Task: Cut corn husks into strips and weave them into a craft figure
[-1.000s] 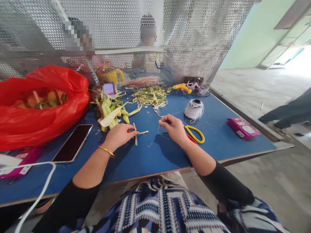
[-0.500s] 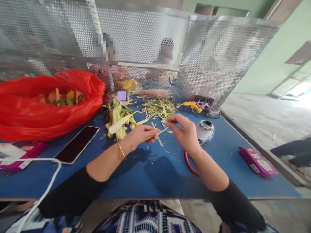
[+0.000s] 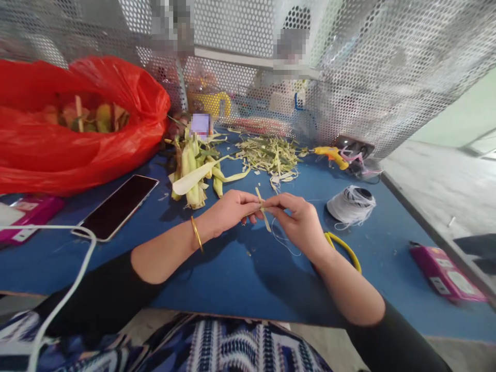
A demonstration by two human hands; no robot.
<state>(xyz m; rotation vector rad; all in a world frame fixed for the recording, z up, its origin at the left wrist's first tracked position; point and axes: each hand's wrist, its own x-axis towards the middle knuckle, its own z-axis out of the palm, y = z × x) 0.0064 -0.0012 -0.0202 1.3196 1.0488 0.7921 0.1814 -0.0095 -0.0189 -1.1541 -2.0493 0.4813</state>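
Observation:
My left hand (image 3: 234,209) is closed in a pinch on narrow pale corn husk strips (image 3: 266,222) that cross each other above the table. The fingertips of my right hand (image 3: 296,217) meet the crossing, closed in a pinch on what looks like fine white thread (image 3: 284,242), whose grip point is mostly hidden. A loose loop of that thread hangs below the right fingers. To the right stands a spool of white thread (image 3: 351,206). Partly under my right wrist lies a curved yellow handle (image 3: 346,249).
Corn husks (image 3: 189,170) and a heap of shredded husk (image 3: 271,155) lie behind my hands. At left are a red plastic bag (image 3: 147,119), a phone (image 3: 118,206) and a white cable (image 3: 83,268). A yellow glue gun (image 3: 331,155) and a magenta box (image 3: 445,271) are at right.
My right hand has moved in to the left hand, its fingertips now at the crossed husk strips. The view has tilted down and shifted, and a yellow handle shows by the right wrist.

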